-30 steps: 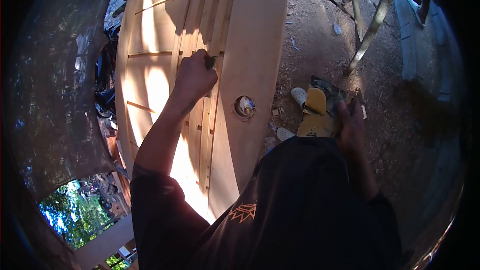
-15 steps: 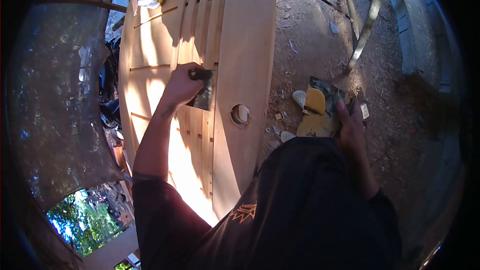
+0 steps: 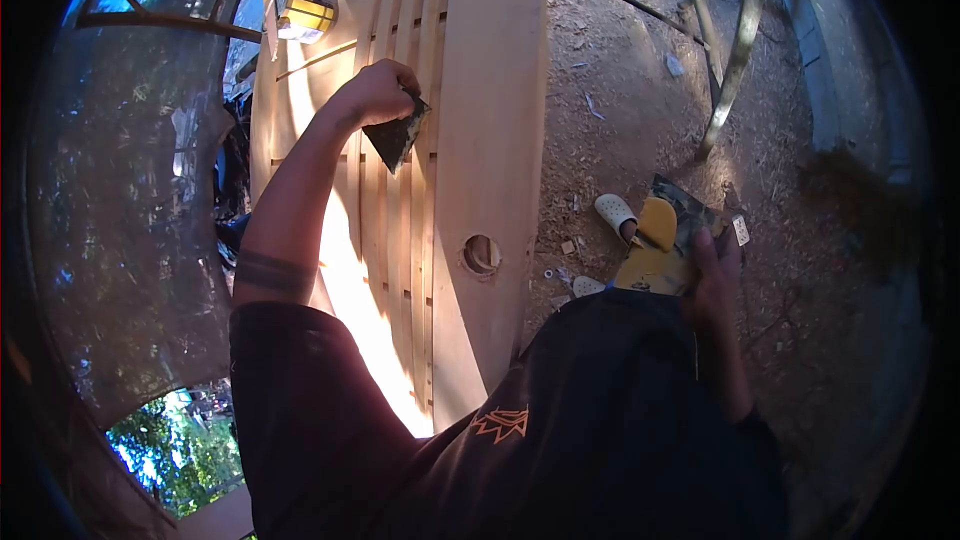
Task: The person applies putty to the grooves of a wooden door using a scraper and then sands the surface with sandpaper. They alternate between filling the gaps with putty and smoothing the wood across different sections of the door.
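Observation:
My left hand grips a dark, flat spreader, its blade tilted over the grooved strips of a wooden door. A round hole goes through the door's plain side board, nearer my body. Off the door's right edge, my right hand holds a dark flat board by its right side. Thick yellow paste lies on that board in a rounded lump and a smeared patch.
A yellow-labelled container stands at the door's far left. Pale clogs show on the dirt ground below the board. A wooden trestle leg rises at the upper right, and dark sheeting hangs on the left.
My left hand has moved farther up along the grooves with the spreader, which has turned so a corner points down. My right hand and the board have shifted slightly right and down.

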